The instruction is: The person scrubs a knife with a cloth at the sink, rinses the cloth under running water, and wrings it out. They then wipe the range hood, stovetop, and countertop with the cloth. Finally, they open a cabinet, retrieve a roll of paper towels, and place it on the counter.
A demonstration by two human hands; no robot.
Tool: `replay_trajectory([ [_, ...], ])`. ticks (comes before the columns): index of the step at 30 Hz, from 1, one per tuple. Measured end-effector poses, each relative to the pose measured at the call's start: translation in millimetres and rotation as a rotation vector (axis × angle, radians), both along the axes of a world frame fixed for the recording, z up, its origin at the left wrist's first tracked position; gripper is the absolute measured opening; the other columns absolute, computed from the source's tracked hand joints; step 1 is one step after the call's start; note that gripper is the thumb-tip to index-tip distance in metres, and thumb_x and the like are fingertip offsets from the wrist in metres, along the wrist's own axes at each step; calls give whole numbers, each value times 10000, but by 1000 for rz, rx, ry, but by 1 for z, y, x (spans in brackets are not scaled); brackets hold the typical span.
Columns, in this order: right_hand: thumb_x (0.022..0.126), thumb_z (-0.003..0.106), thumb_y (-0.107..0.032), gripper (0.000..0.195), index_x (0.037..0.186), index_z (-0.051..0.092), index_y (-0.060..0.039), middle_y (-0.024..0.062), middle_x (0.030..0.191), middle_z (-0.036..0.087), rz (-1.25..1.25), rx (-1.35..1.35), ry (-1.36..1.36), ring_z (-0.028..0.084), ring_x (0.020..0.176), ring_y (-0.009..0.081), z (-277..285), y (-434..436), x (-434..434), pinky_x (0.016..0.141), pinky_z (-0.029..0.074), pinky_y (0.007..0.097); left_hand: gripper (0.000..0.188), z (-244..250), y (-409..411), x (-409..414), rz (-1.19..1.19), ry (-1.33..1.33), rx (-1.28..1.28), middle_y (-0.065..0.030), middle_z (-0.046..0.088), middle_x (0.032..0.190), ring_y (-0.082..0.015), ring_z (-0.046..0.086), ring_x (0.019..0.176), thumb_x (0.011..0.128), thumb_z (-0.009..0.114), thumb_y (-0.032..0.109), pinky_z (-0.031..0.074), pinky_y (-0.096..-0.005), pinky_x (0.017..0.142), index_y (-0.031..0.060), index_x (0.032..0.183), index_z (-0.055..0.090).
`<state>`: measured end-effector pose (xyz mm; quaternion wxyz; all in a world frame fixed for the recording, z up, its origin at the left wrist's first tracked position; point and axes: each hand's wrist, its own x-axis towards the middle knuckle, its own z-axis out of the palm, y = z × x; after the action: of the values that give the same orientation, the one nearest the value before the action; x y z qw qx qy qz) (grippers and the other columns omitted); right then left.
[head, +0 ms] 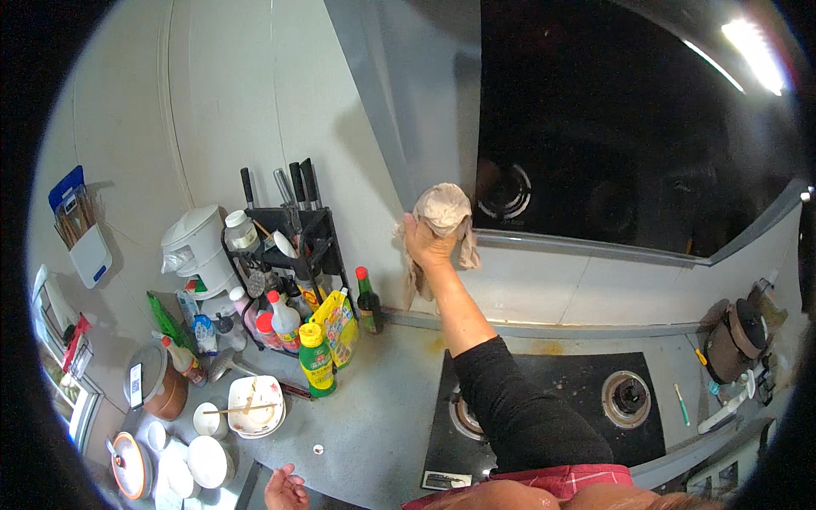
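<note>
My right hand (430,242) is raised to the grey metal side of the range hood (414,95) and presses a crumpled beige cloth (444,207) near its lower corner, by the hood's dark glossy panel (593,127). Part of the cloth hangs below the hand. At the bottom edge, my left hand (286,489) is held low by the counter's front with its fingers apart and nothing in it. Beneath my right arm lies a black two-burner gas hob (548,382); the forearm hides part of its left burner (466,417).
On the left of the counter (376,408) stand a black rack (331,248) with knives and bottles, a green bottle with a yellow cap (317,363), stacked bowls (256,408) with chopsticks, and a lidded pot (131,468). A toothbrush (682,405) and a brown pot (733,341) are at right.
</note>
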<state>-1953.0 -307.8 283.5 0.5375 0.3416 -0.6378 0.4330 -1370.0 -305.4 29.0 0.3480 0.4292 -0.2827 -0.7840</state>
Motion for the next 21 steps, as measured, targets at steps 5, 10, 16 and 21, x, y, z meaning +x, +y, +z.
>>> replay_trajectory([
  [5,796,708,-187,345,1106,652,-46,172,1186,623,144,7,107,554,1138,399,-53,19,-47,1027,397,481,296,24,-3,-19,-89,-57,85,-16,620,634,-144,527,480,968,533,452,412,-261,398,174,965,633],
  [10,713,661,-110,410,1120,645,-58,153,1175,631,-17,158,197,584,1088,345,-65,30,-49,953,439,457,250,37,20,-32,89,-117,22,0,623,628,-114,542,492,964,547,380,398,-230,387,146,952,634],
  [16,766,582,-168,399,1148,629,-61,103,1143,636,-136,378,233,570,1114,250,-84,66,-68,985,412,396,218,62,43,-70,71,-148,-66,-20,602,621,-116,501,445,953,561,303,380,-231,375,92,971,611],
  [21,739,598,-186,360,1075,636,-63,106,1097,638,-125,481,300,572,1073,274,-77,97,-68,951,423,409,242,78,65,-92,6,-160,-190,-40,594,634,-115,497,454,945,566,290,350,-238,373,56,995,597],
])
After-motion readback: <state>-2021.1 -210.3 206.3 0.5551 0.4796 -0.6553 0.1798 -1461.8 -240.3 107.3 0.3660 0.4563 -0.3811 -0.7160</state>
